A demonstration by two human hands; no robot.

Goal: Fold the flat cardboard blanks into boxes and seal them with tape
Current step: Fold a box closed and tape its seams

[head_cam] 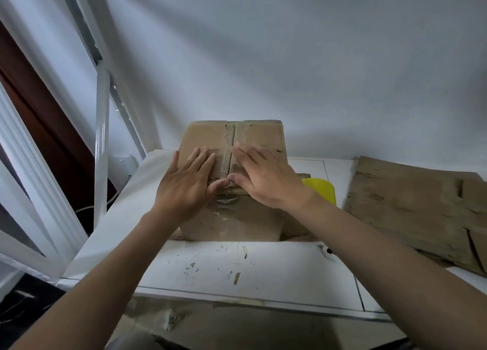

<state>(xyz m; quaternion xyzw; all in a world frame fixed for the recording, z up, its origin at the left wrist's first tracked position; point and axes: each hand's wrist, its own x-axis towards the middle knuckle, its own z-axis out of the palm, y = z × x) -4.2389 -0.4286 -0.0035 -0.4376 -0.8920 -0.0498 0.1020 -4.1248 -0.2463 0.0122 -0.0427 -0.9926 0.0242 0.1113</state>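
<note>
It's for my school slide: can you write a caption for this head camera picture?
The left hand and right hand press down the flaps of the box, cardboard blanks beside it.

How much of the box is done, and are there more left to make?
One box is folded up, its top flaps closed. The left hand and right hand press flat beside the middle seam, and tape shows on the near side. Flat cardboard blanks on the right of the table are not folded yet.
</note>
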